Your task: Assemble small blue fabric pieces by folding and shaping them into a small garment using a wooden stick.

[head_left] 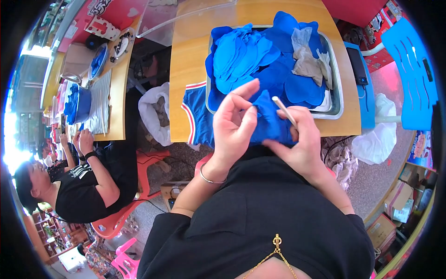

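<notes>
In front of my chest, a small blue fabric piece (pixel 272 122) is between my two hands. My right hand (pixel 304 137) is closed around a thin pale stick (pixel 284 111) that slants up to the left, and its fingers also grip the fabric's right side. My left hand (pixel 234 125) is closed in a pinch at the fabric's left edge, index finger raised; a tiny dark thing shows at the thumb tip, too small to name. Just beyond, a metal tray (pixel 341 100) holds a pile of blue fabric cut-outs (pixel 244 56) and a crumpled clear plastic bag (pixel 306 60).
A blue garment with striped trim (pixel 197 114) lies on the wooden table (pixel 186 56) left of the tray. A dark phone (pixel 357 65) rests at the right on a blue stool. Leftward, a co-worker (pixel 88 176) sits at another table. A white sack (pixel 155 116) stands between the tables.
</notes>
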A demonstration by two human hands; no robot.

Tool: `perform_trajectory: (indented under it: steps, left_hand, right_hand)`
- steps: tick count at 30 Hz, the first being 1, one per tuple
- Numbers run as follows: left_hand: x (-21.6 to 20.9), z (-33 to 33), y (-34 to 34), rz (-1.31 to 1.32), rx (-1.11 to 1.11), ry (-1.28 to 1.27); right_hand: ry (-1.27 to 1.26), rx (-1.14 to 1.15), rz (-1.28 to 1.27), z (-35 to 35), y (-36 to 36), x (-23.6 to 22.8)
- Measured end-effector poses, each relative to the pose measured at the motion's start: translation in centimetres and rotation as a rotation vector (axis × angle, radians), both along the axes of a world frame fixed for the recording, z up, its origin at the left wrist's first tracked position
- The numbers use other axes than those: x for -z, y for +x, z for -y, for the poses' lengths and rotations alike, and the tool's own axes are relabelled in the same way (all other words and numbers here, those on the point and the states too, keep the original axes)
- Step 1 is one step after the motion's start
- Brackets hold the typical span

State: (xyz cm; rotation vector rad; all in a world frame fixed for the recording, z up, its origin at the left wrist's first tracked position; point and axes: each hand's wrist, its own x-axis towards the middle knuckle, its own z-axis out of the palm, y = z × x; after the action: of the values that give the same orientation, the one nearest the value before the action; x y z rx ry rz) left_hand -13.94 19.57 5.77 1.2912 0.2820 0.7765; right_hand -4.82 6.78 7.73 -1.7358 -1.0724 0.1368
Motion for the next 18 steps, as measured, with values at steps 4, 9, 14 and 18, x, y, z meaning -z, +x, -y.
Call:
perform_trajectory:
  steps: [4, 9, 14, 18]
  left_hand:
    - [0.0, -0.2, -0.4, 0.014, 0.178, -0.216]
    - [0.7, -0.5, -0.9, 0.016, 0.212, -0.48]
    - [0.6, -1.7, -1.6, 0.003, 0.15, -0.46]
    - [0.7, -2.2, -1.8, 0.031, 0.134, -0.458]
  right_hand:
    - [-0.1, -0.023, -0.255, 0.0, 0.2, 0.9]
    - [-0.019, -0.119, -0.432, 0.6, 1.0, 1.3]
    - [-0.008, -0.105, -0.057, 2.3, 2.7, 0.5]
    - [-0.156, 0.011, 0.142, 3.4, 2.7, 0.4]
